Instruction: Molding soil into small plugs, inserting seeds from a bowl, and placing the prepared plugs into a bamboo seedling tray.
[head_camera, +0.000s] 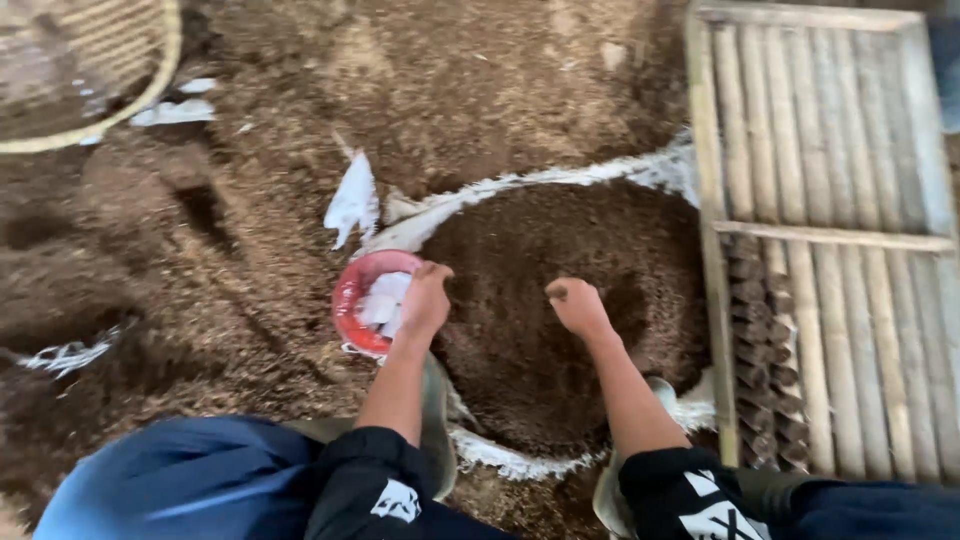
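Over a white sack (520, 185) heaped with brown soil (540, 300), the left hand (425, 300) grips the rim of a red bowl (352, 300) beside the heap — the right hand (578, 305), curled closed and empty, presses into the soil near a bamboo rack (830, 230).
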